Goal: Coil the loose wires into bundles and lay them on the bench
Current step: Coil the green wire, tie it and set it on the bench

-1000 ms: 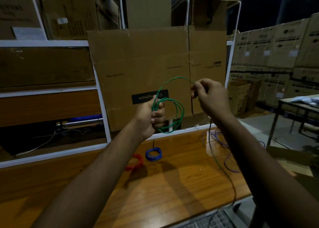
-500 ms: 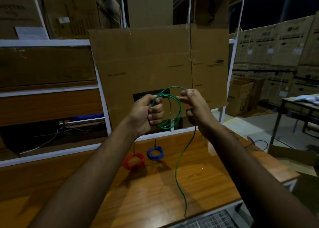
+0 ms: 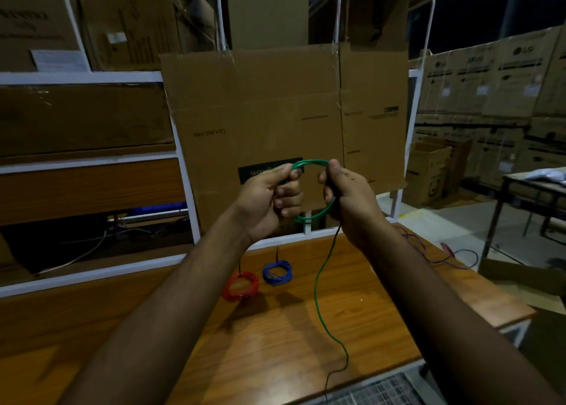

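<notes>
The bench ran wide beneath your arms, and everything here is placed against it. Behind its far edge stood the flattened cardboard sheet; well off its right end sat an open carton on the floor, whose contents you could not see from this angle.

Above the bench's far half you held the green coil upright, its ring facing you, so its plane stood roughly square to the bench top. Your left hand was clenched around the coil's left side, thumb pressed on top of the loops. Your right hand pinched the coil's right side between thumb and forefinger, the other fingers curled behind it. Both hands were on the ring, so neither was nearer.

From under your right hand the green tail dropped straight down toward the bench, then ran along it toward the near edge and over it. That long axis, from far to near, is what the next turn probably depends on: the slack lay below and toward you from your right fingers, so that hand was the one placed to draw it up.

Toward the bench's far edge, below your left hand, lay the red bundle and just beside it, on its right, the blue bundle, both finished. On the bench's right end, loose wires still lay uncoiled.
</notes>
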`<action>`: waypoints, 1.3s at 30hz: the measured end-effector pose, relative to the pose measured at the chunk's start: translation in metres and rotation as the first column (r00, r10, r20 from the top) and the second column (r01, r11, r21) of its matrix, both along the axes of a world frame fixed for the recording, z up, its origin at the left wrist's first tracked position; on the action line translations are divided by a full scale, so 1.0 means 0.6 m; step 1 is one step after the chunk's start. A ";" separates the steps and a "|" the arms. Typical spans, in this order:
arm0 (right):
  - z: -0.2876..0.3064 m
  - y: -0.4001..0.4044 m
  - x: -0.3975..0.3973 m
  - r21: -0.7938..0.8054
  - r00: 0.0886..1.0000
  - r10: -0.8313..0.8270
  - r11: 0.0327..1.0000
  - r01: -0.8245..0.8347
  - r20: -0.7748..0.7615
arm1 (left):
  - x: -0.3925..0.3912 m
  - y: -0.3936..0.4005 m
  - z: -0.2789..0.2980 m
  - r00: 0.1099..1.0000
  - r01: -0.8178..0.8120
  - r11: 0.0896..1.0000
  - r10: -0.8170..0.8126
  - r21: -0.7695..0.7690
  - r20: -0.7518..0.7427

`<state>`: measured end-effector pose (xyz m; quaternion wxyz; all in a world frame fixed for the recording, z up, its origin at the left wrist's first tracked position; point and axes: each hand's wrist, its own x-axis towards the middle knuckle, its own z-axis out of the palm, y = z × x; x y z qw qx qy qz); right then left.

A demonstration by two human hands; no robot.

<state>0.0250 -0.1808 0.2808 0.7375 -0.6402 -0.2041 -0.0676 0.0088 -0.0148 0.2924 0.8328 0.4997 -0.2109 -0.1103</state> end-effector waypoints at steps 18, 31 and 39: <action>-0.171 -0.120 0.042 -0.041 0.950 0.149 0.985 -0.166 -0.276 | 0.015 0.051 0.044 0.947 -0.303 0.930 0.269 -0.209 -0.175; -0.027 -0.011 -0.110 -0.883 0.929 0.176 0.407 0.232 0.325 | 0.024 0.009 0.021 0.932 -0.363 0.931 0.361 -0.037 -0.037; 0.059 -0.010 -0.090 -0.634 0.717 0.147 0.609 0.477 0.681 | 0.001 -0.006 -0.005 0.942 -0.335 0.937 0.334 0.100 0.026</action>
